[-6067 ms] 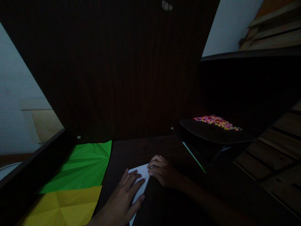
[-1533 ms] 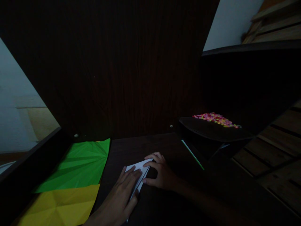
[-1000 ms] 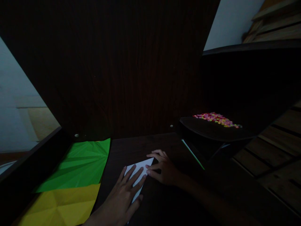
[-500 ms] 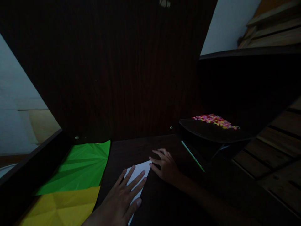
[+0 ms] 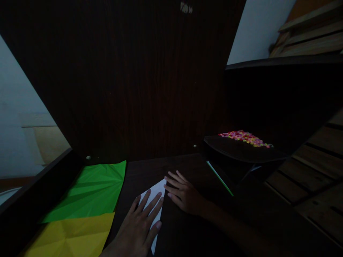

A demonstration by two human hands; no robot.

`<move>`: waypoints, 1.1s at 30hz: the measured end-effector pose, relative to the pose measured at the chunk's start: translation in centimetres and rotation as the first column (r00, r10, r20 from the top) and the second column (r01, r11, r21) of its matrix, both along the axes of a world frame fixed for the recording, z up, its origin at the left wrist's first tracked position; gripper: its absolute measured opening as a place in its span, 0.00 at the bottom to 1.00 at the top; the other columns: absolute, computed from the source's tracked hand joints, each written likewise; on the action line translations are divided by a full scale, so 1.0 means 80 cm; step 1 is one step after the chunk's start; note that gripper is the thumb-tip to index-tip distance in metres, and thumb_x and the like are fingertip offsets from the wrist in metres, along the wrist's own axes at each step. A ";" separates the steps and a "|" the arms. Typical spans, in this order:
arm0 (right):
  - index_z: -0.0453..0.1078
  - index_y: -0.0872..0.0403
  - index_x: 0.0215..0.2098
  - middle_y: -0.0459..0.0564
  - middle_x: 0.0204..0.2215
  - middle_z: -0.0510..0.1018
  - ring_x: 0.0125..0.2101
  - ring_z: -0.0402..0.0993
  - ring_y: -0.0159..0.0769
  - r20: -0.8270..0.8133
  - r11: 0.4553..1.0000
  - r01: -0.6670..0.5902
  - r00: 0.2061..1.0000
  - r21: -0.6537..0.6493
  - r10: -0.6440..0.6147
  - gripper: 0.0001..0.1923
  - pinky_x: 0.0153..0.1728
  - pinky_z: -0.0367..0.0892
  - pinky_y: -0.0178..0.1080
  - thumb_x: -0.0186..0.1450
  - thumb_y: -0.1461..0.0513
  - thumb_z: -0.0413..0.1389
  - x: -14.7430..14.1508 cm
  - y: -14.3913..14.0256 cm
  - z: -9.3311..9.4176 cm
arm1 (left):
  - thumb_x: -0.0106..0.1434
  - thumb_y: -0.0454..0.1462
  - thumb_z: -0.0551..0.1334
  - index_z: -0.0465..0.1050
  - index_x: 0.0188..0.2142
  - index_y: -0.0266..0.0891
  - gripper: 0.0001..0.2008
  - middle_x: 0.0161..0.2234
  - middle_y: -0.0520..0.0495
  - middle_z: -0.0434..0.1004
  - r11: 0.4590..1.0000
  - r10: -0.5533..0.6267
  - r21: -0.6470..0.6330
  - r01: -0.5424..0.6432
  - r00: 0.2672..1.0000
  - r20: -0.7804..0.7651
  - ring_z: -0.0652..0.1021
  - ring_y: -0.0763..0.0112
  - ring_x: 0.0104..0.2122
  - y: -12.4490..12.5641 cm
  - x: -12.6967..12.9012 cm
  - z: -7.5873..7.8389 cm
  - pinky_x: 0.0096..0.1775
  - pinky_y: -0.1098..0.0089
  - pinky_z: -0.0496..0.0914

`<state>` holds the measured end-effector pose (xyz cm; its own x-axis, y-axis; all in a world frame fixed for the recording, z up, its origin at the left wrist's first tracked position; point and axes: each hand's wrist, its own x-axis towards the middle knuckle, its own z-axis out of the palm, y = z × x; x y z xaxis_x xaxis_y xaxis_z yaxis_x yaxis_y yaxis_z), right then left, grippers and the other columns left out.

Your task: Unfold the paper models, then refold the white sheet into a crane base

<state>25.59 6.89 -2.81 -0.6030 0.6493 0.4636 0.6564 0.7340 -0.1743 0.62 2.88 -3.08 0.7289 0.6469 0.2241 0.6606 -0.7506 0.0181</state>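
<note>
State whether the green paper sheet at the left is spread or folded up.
Spread out: the green paper sheet shows a broad face, creases fanning across it, beside the yellow paper sheet.

At eight o'clock I see a creased green sheet (image 5: 95,191), a yellow sheet (image 5: 71,233) along its near edge; at three, small pinkish pieces (image 5: 245,138) on a dark curved ledge (image 5: 238,150); at four, a thin green-and-white strip (image 5: 220,178)

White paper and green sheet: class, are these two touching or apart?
Apart. The head view shows it: dark tabletop is plainly visible between the green sheet's right edge and the white paper.
</note>
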 end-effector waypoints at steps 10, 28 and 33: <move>0.60 0.58 0.64 0.58 0.62 0.66 0.64 0.58 0.42 -0.017 0.980 -0.128 0.992 -0.153 0.127 0.25 0.64 0.54 0.50 0.70 0.59 0.51 -0.010 -0.012 0.000 | 0.74 0.43 0.46 0.32 0.69 0.50 0.29 0.68 0.52 0.52 0.994 0.110 0.026 -0.111 0.994 0.028 0.57 0.53 0.66 0.004 0.000 -0.012 0.57 0.53 0.62; 0.60 0.56 0.64 0.57 0.62 0.65 0.64 0.56 0.44 0.007 0.975 -0.108 0.994 -0.196 0.111 0.25 0.64 0.54 0.51 0.71 0.58 0.50 -0.008 -0.010 0.001 | 0.74 0.44 0.47 0.32 0.69 0.50 0.30 0.69 0.53 0.44 1.000 0.011 0.026 -0.011 1.000 0.010 0.50 0.52 0.68 0.005 -0.005 0.000 0.63 0.47 0.56; 0.62 0.56 0.63 0.56 0.62 0.65 0.64 0.57 0.46 0.000 0.980 -0.034 0.999 -0.197 0.035 0.24 0.63 0.56 0.52 0.71 0.59 0.51 -0.009 -0.011 0.005 | 0.74 0.42 0.48 0.34 0.69 0.51 0.29 0.69 0.53 0.43 0.999 -0.045 -0.022 0.045 0.999 -0.001 0.50 0.54 0.68 0.003 -0.004 0.009 0.63 0.48 0.55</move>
